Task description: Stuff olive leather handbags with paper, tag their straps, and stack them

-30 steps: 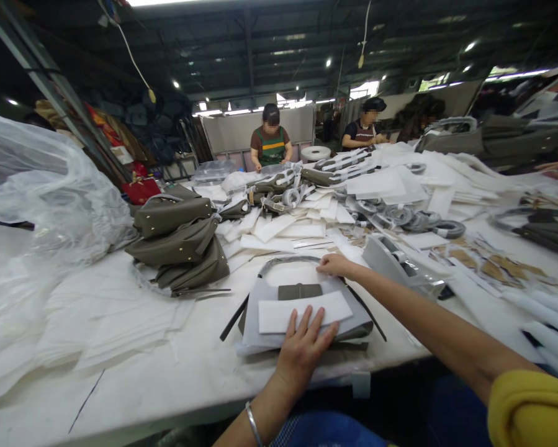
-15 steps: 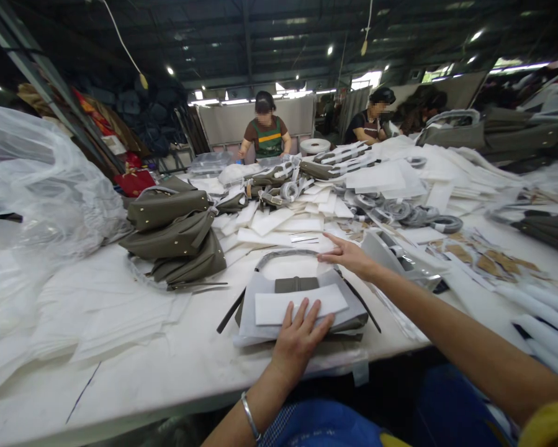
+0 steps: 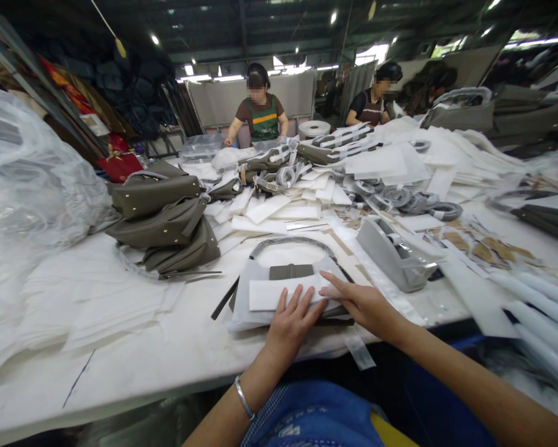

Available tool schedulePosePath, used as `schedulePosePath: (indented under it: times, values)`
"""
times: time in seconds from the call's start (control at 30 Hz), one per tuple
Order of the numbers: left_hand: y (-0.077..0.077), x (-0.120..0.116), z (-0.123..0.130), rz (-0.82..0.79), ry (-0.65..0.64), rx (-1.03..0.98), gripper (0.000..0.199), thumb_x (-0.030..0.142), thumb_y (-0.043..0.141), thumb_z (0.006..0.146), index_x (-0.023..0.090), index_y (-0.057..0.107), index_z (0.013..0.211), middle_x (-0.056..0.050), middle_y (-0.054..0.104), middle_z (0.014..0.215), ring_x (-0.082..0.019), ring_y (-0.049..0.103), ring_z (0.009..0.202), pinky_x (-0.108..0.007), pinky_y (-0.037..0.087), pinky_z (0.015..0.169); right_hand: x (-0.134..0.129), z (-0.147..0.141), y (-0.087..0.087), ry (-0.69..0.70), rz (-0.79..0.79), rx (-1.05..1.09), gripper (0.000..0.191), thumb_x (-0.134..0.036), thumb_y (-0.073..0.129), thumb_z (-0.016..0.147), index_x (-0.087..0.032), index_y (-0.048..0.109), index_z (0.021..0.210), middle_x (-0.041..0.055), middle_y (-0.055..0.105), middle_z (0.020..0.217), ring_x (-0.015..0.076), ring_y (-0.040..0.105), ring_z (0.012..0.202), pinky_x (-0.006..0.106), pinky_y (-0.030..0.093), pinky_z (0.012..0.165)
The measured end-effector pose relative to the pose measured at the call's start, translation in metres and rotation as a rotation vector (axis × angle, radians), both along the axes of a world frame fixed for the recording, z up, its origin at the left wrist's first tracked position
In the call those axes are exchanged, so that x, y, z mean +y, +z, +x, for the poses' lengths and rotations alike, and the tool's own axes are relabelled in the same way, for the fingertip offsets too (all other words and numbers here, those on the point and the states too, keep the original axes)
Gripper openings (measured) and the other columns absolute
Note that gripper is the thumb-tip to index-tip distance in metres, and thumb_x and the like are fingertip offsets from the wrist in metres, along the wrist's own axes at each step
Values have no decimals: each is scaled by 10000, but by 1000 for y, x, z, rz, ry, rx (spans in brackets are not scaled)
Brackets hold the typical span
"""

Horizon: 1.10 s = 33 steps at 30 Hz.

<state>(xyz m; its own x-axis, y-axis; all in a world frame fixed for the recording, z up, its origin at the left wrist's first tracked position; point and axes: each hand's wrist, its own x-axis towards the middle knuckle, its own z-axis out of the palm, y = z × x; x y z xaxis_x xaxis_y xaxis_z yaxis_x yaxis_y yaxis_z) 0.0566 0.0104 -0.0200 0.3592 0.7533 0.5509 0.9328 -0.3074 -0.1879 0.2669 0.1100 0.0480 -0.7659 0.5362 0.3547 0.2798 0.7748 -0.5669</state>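
A grey-green handbag lies flat at the table's front edge, its wrapped handle arching away from me. A pale translucent sheet covers much of the bag, and a white foam strip rests across it. My left hand is open, its spread fingers lying on the strip. At the strip's right end is my right hand, open too, with fingers stretched over the edge; some of its fingertips are hidden. Dark straps stick out beside the bag.
Stacked handbags stand left, beside a pile of white sheets and clear plastic bags. To the right is a grey dispenser-like holder. Foam pieces and wrapped handles heap up behind. Two people work across the table.
My right hand has come down from beside the handle to the right end of the foam strip. My left hand stays on the strip. The view has shifted slightly.
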Motion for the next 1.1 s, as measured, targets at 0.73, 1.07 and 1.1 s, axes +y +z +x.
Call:
schedulePosePath:
  times: [0.73,1.07,1.1]
  values:
    - [10,-2,4,-147,20,-95,578,228,531,973,393,357,1499,20,402,1561,-271,408,1420,-523,366,1157,-33,37,-8,57,303,122,444,-280,586,962,-331,531,1399,24,742,1158,193,699,1080,403,539,1047]
    - [14,-1,7,-263,32,-134,532,207,467,992,390,385,1485,68,415,1547,-251,367,1444,-542,340,1172,-5,21,-40,-3,405,15,551,-130,578,941,-255,469,1466,85,610,1384,243,543,1314,464,469,1115]
    - [18,-1,7,-301,35,-145,556,185,470,982,387,375,1491,71,403,1554,-252,349,1454,-548,326,1180,-5,22,-43,-4,411,27,556,-114,569,941,-244,463,1471,93,610,1383,244,539,1318,463,472,1114]
